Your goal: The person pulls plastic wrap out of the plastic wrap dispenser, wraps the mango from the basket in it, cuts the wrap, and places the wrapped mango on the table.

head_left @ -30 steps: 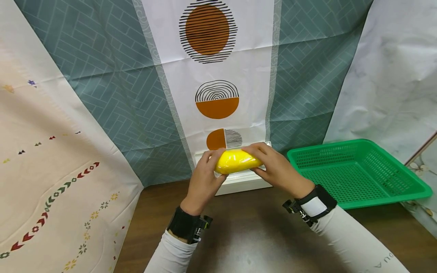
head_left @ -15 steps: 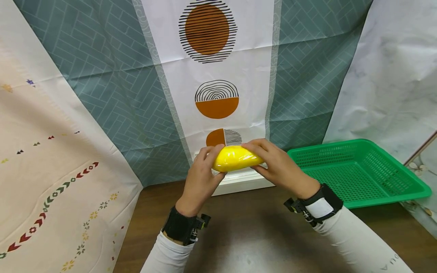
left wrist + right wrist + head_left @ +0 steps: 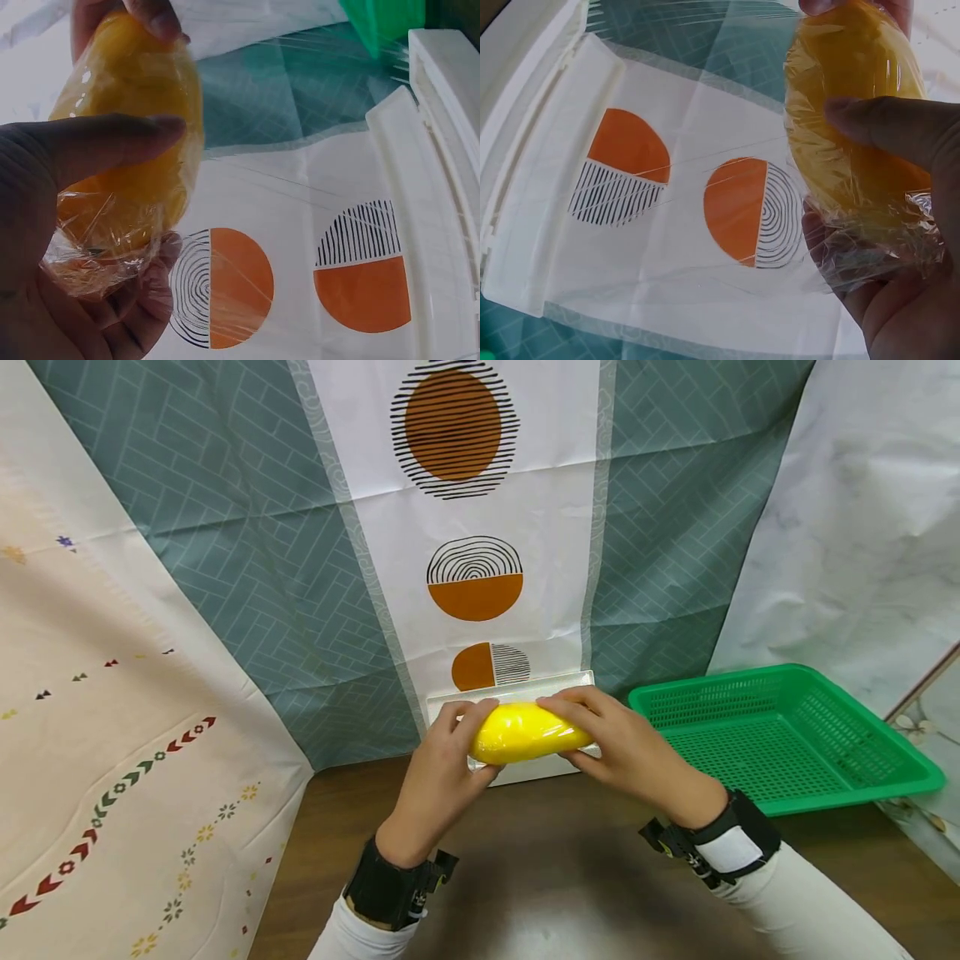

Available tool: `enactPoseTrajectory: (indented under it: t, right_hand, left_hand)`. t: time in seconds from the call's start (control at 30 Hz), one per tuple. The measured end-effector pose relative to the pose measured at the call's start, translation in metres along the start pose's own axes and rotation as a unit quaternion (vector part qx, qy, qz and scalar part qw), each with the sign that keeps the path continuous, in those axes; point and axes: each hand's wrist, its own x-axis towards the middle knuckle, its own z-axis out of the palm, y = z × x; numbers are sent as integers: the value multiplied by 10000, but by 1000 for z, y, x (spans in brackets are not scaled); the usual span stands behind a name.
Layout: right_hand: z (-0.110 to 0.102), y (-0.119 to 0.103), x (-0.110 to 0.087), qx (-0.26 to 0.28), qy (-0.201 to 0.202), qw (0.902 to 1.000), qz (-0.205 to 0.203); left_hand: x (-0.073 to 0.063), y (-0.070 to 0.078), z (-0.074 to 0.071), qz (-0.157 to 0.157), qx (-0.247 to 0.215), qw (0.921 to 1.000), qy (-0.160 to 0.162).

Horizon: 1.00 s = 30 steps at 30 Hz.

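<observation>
A smooth yellow oblong thing like a mango (image 3: 528, 732), wrapped in clear cling film, is held up between both hands. My left hand (image 3: 442, 768) grips its left end, thumb pressed on the near face in the left wrist view. My right hand (image 3: 637, 756) grips the other end, its thumb across the yellow side in the right wrist view. Loose, crinkled cling film (image 3: 97, 259) bunches at the left palm. A clear sheet of film stretches from the yellow thing toward a white cling film dispenser (image 3: 536, 769), whose lid (image 3: 573, 680) stands raised behind.
A green plastic basket (image 3: 795, 806) stands on the right of the brown wooden table (image 3: 525, 893). Behind the dispenser hangs a patterned cloth (image 3: 360, 610) with orange circles. A cream printed cloth (image 3: 112, 693) borders the left side.
Both hands rise slightly at first, then come down and nearer with the yellow thing. It shifts a little to the right and shows more of the raised dispenser lid behind.
</observation>
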Motion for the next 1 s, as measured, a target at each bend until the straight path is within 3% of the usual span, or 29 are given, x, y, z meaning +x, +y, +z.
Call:
enactPoseTrajectory:
  t: [0.53, 0.77, 1.0]
  right_hand:
    - [7, -13, -38, 255, -386, 9989, -33]
    - [13, -20, -54, 460, -457, 9979, 7]
    - [20, -27, -70, 606, -580, 9963, 181]
  left_hand:
    - [-34, 5, -2, -44, -134, 9954, -945]
    - [-53, 4, 5, -286, -545, 9912, -1171]
    - [-67, 4, 12, -365, -455, 9872, -1484]
